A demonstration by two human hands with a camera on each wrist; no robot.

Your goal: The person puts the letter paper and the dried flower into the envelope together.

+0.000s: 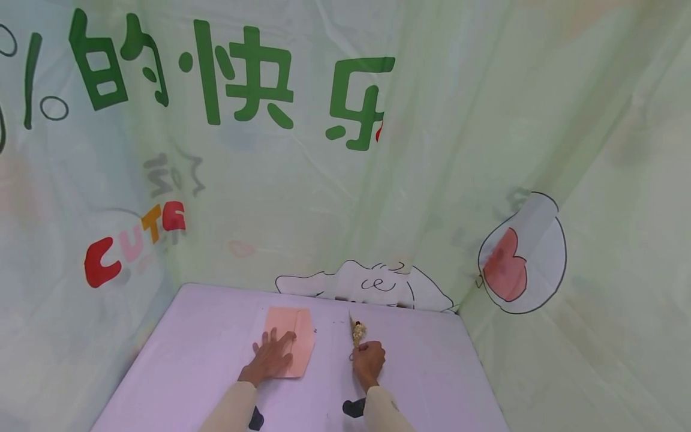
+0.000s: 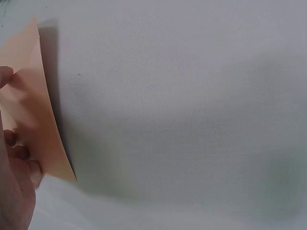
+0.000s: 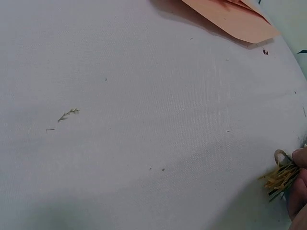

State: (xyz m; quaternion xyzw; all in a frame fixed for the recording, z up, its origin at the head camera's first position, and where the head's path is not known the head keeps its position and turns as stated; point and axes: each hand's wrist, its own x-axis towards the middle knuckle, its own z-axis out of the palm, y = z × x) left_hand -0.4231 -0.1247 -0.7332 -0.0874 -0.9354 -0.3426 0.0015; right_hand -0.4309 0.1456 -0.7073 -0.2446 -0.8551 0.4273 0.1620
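A pink paper envelope lies on the table left of centre, with a lengthwise fold line in it. My left hand rests across it with the fingers spread; in the left wrist view the near edge of the envelope stands slightly raised over its shadow. To the right, my right hand pinches a small bunch of dried flowers by its stems, the blossoms pointing away from me. The right wrist view shows the cut stem ends and a small loop of twine sticking out beside the fingers.
The pale tablecloth carries scattered plant crumbs and a small broken sprig. Printed fabric curtains stand close behind the table and at both sides. Dark bands show at the sleeves.
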